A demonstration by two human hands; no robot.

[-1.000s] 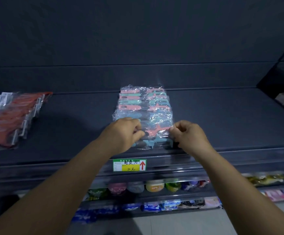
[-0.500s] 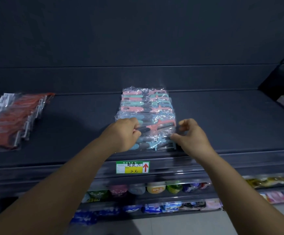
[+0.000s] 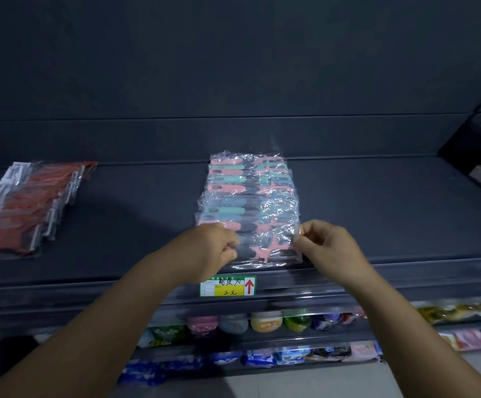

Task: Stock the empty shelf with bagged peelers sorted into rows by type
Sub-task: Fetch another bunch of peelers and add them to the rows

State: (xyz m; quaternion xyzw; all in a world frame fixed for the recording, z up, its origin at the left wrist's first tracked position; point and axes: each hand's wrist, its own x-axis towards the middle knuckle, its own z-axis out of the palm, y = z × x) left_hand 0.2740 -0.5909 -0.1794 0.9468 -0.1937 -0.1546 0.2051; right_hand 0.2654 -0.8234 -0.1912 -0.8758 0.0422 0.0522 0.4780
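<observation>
A row of clear bags with pink and teal peelers (image 3: 250, 193) runs front to back down the middle of the dark shelf (image 3: 391, 214). The nearest bag, a pink peeler (image 3: 268, 249), lies at the shelf's front edge. My left hand (image 3: 209, 251) pinches its left end and my right hand (image 3: 324, 244) pinches its right edge. A second row of bagged red peelers (image 3: 29, 205) lies at the far left of the shelf.
A green and yellow price tag (image 3: 227, 286) with a red arrow sits on the shelf's front rail below my hands. Lower shelves hold small jars (image 3: 265, 321) and packets (image 3: 451, 311). A dark panel rises behind the shelf; another unit stands at far right.
Both hands have stayed on the front bag and drawn slightly toward the shelf's front edge. The pink peeler bag now lies flatter at the front of the row.
</observation>
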